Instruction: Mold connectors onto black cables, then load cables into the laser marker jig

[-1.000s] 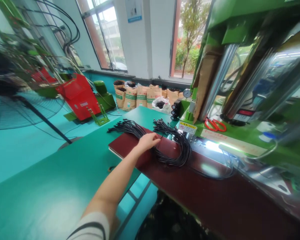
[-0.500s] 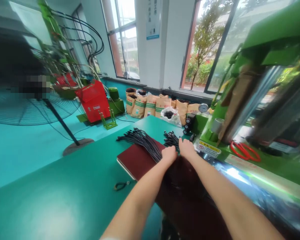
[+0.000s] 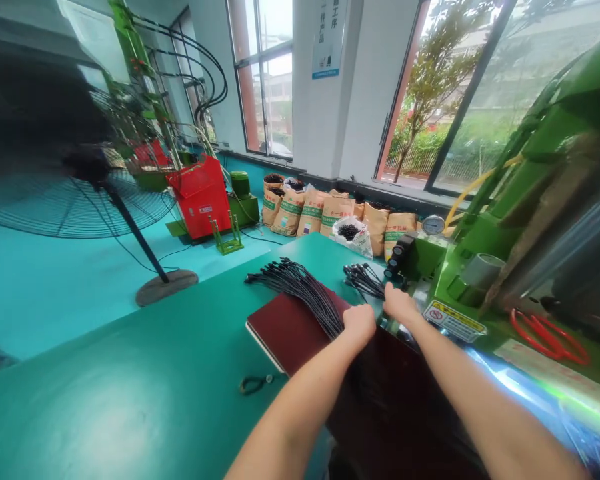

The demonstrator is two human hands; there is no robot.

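Note:
A large bundle of black cables [image 3: 300, 288] lies fanned out across a dark red board [image 3: 280, 330] on the green table. My left hand [image 3: 360, 323] is closed at the near end of this bundle, with its fingertips hidden from me. Further right, my right hand [image 3: 399, 305] is closed around a smaller bundle of black cables [image 3: 364, 279], whose tips point away to the left. A small dark looped item with a pale end [image 3: 254, 384] rests on the table left of the board.
The green table [image 3: 180, 360] stretches to the left. A green machine [image 3: 480, 267] with a red-handled tool [image 3: 550, 335] stands close on the right. A black fan [image 3: 140, 233] is at the left. Several brown sacks [image 3: 313, 212] line the wall beneath the windows.
The view has shifted, so the scene sits further right. My hands have moved apart, the right one drawing away from the left with the smaller bundle.

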